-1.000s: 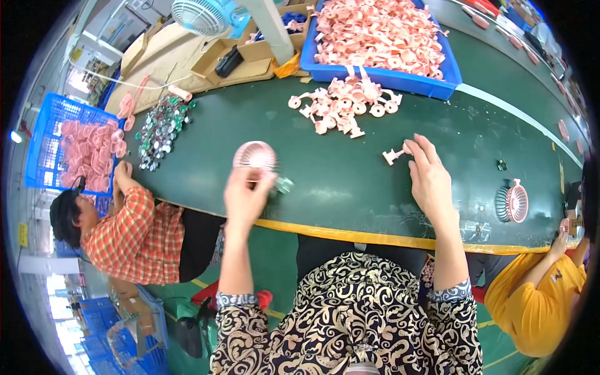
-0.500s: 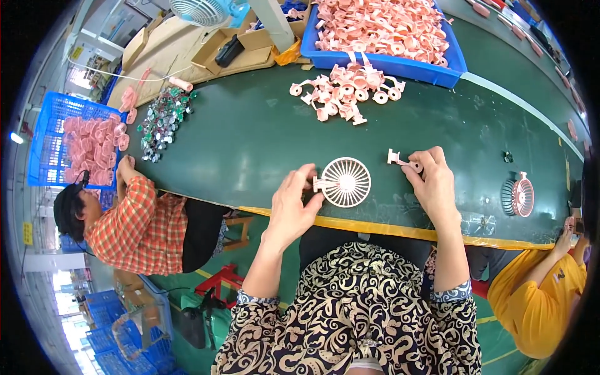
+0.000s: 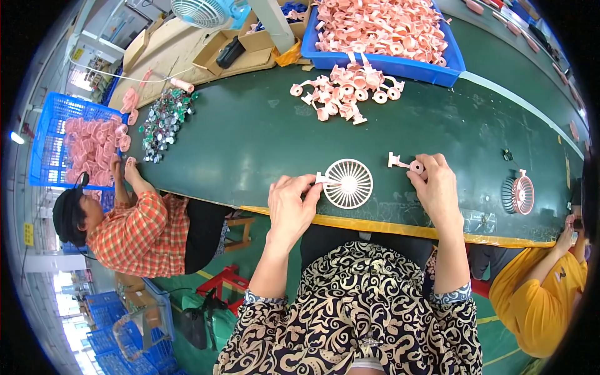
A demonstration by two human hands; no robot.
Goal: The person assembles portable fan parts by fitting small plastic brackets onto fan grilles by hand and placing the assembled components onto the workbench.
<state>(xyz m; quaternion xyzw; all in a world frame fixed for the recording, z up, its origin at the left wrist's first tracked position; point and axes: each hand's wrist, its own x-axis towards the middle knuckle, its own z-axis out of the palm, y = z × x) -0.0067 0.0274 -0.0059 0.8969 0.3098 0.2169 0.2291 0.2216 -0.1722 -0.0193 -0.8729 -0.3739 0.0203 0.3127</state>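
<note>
My left hand [image 3: 292,201] is closed, thumb and forefinger pinching the small side tab of a round, pale pink fan grille [image 3: 355,184]. The grille's thin ribs run out from a solid centre, and it sits over the green table near its front edge. To the right, my right hand [image 3: 435,185] holds a small pink plastic bracket [image 3: 400,162] between thumb and fingers. A ring end of that bracket lies by the fingertips, and its flat forked end points left toward the grille. A gap separates the two parts.
Ahead lies a loose heap of pink brackets [image 3: 347,91] before a blue tray [image 3: 381,64] full of them. A pink grille [image 3: 523,192] stands at right. Small shiny pieces [image 3: 164,124] are piled at left. People in checked [image 3: 145,228] and yellow [image 3: 531,306] shirts sit either side.
My left hand's fingers have closed in on the grille's tab, and the grille has shifted slightly right. My right hand and its bracket are moved slightly. The left co-worker's arms have moved.
</note>
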